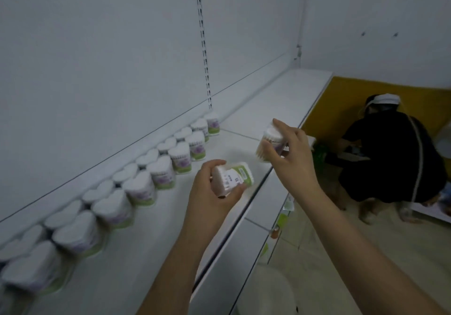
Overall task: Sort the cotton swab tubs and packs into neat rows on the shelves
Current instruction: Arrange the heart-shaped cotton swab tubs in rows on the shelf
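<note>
My left hand (214, 187) grips a cotton swab tub (234, 176) tipped on its side, green label showing, just above the white shelf (170, 229). My right hand (290, 153) holds a second swab tub (269, 143) from above, over the shelf's front edge. Two rows of heart-shaped swab tubs (136, 190) with purple and green labels run along the shelf's back, from the near left to the upright slotted post. Both held tubs are apart from the rows.
The white back panel and slotted post (205, 58) rise behind the shelf. A lower shelf (253, 239) with price tags sits below its front edge. A person in dark clothes (395, 158) crouches on the floor at right. A white round container (266, 292) stands below.
</note>
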`<state>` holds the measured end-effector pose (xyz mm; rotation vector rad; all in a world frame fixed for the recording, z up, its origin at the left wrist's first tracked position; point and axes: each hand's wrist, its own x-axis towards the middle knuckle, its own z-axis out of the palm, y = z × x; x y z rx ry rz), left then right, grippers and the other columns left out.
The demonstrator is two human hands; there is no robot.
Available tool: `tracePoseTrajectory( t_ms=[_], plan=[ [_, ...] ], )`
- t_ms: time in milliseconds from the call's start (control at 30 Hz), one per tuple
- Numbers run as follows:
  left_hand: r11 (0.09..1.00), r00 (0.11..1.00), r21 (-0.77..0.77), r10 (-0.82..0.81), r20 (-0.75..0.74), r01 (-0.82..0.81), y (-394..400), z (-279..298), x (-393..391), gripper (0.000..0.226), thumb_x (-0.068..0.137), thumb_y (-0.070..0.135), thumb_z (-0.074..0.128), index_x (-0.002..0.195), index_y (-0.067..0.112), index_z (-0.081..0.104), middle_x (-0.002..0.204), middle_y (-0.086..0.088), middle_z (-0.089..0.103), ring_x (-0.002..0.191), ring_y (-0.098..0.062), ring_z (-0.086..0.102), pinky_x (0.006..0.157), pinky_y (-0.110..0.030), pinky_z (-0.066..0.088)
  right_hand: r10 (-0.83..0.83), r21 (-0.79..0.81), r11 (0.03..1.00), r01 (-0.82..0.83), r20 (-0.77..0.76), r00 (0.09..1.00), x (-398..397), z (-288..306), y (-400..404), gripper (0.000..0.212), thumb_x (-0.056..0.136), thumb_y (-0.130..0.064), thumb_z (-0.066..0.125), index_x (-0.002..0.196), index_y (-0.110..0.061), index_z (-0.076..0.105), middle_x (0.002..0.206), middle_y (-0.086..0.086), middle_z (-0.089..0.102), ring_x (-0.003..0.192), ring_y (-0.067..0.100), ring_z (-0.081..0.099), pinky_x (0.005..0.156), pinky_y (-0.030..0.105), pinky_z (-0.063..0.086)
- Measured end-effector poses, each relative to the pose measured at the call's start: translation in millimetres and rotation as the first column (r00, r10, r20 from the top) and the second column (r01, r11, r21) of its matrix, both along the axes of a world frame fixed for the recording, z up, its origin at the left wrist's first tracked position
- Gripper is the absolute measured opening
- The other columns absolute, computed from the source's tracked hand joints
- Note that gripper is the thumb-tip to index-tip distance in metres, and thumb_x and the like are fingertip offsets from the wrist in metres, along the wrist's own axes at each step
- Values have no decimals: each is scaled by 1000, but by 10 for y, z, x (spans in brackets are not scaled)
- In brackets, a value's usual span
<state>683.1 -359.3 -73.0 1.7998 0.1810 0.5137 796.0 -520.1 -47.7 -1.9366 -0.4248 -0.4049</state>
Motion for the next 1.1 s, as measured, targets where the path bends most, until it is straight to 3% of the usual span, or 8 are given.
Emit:
tracePoseTrajectory(
  t_ms=[233, 333, 433, 533, 667, 767, 933, 1100],
  plan=[
    [897, 977, 402, 211, -30, -181, 14, 1, 760, 77, 92, 38, 67, 155, 34, 25, 149, 8, 40, 135, -7, 40, 111, -32, 41, 250, -35, 968, -249, 22, 968, 1298, -225, 373, 52, 95, -31, 64, 144, -22, 49, 135, 0, 45, 107, 2, 47, 86, -4, 32],
    [782, 931, 530, 363, 44, -329, -7, 40, 1150, 64, 91, 33, 70, 147, 23, 40, 141, 7, 47, 127, -9, 45, 104, -26, 42, 377, -95, 923, -372, 39, 925, 1756, -287, 578, 53, 94, -31, 66, 143, -21, 51, 134, 1, 46, 103, 2, 48, 86, -1, 34],
    [612, 879, 679, 466, 103, -405, 18, 44, 1483, 61, 90, 32, 71, 144, 19, 48, 137, 3, 46, 119, -9, 47, 91, -11, 35, 490, -271, 850, -453, 87, 867, 2092, -422, 751, 53, 92, -35, 67, 141, -22, 53, 133, 6, 46, 107, 16, 53, 89, 26, 48],
    [532, 864, 773, 501, 41, -346, 25, -70, 1708, 59, 93, 36, 64, 147, 19, 47, 140, 0, 48, 124, -15, 47, 95, -23, 44, 580, -455, 739, -497, 54, 813, 2277, -593, 833, 60, 95, -34, 62, 149, -20, 40, 140, 13, 39, 109, 31, 57, 80, 36, 51],
    [297, 808, 902, 582, 89, -314, 48, -258, 1834, 55, 89, 47, 49, 135, 17, 60, 134, -1, 60, 124, -23, 52, 93, -41, 49, 654, -486, 651, -584, -32, 756, 2381, -610, 859, 64, 100, -27, 51, 156, -15, 22, 160, 14, 17, 126, 32, 50, 95, 42, 49],
    [180, 745, 927, 653, 138, -329, 89, -267, 1885, 52, 85, 45, 55, 129, 18, 64, 130, -2, 62, 125, -27, 52, 92, -42, 43, 699, -464, 637, -616, 10, 715, 2461, -553, 889, 60, 95, -18, 58, 150, -15, 34, 149, 10, 34, 109, 30, 59, 83, 41, 52],
    [165, 727, 930, 672, 138, -329, 205, -210, 1994, 56, 68, 27, 85, 119, 11, 69, 113, -5, 66, 105, -27, 60, 91, -35, 37, 722, -374, 658, -654, 65, 689, 2514, -543, 948, 51, 86, -23, 73, 131, -13, 51, 123, 5, 48, 89, 25, 60, 70, 39, 52],
    [227, 737, 932, 673, 59, -281, 260, -132, 2050, 59, 56, 24, 94, 110, 13, 72, 118, -8, 70, 100, -28, 68, 84, -34, 54, 713, -308, 680, -666, 65, 698, 2540, -570, 1010, 53, 85, -26, 75, 131, -14, 53, 123, 4, 52, 96, 22, 60, 74, 34, 50]
  ],
)
